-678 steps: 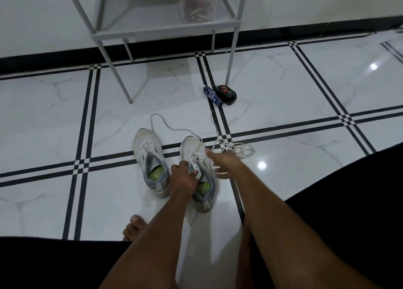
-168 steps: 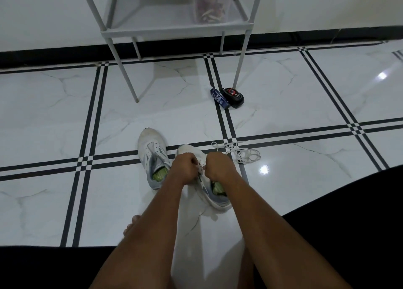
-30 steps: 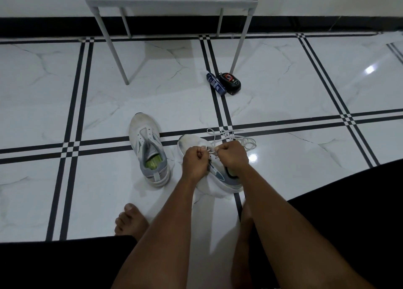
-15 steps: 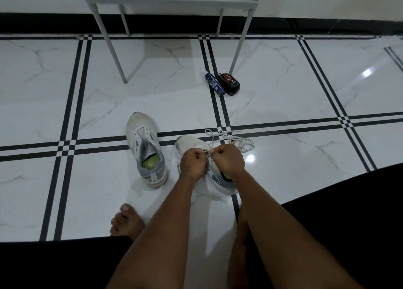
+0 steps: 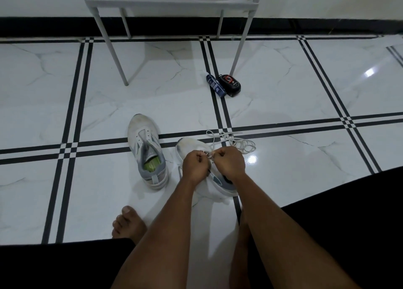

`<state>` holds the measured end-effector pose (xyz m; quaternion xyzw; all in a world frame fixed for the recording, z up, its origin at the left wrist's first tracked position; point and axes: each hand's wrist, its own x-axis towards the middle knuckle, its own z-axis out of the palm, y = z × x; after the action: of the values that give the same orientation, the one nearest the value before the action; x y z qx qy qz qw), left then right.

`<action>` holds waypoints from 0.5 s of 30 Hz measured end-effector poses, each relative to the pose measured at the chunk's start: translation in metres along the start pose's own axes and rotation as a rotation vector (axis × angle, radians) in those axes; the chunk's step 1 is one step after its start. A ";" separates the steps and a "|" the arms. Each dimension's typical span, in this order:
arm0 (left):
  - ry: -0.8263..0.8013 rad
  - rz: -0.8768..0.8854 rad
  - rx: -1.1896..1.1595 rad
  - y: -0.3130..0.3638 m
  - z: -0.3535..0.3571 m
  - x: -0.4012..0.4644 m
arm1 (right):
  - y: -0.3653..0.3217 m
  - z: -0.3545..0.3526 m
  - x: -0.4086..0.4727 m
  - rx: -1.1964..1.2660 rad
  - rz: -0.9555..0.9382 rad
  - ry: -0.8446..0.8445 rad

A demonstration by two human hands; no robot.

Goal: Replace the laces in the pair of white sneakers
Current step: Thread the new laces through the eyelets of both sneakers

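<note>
Two white sneakers with grey heels lie on the tiled floor. The left sneaker (image 5: 146, 149) stands alone without a lace, its green insole showing. The right sneaker (image 5: 218, 183) sits tilted under both hands. My left hand (image 5: 195, 165) and my right hand (image 5: 230, 162) are curled over its eyelets, each pinching the white lace (image 5: 235, 141) between them. The lace's loose length lies bunched on the floor just beyond my right hand. The exact fingertip grip is hidden by my knuckles.
A grey metal shelf rack (image 5: 174, 3) stands at the back, its legs on the floor. A blue tube (image 5: 216, 85) and a black case (image 5: 230, 84) lie by its right leg. My bare foot (image 5: 128, 224) rests at the lower left.
Over the last second both hands stayed on the right sneaker, working the lace at its eyelets. The view has shifted slightly; the left sneaker has not moved.
</note>
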<state>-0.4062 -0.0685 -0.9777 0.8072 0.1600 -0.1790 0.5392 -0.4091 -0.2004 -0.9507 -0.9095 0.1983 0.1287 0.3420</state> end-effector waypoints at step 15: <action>0.026 -0.056 0.004 0.000 0.007 0.007 | -0.006 -0.001 -0.010 -0.032 -0.057 0.015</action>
<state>-0.4004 -0.0744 -0.9838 0.8058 0.1893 -0.1841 0.5301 -0.4157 -0.1946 -0.9425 -0.9211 0.1727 0.1154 0.3293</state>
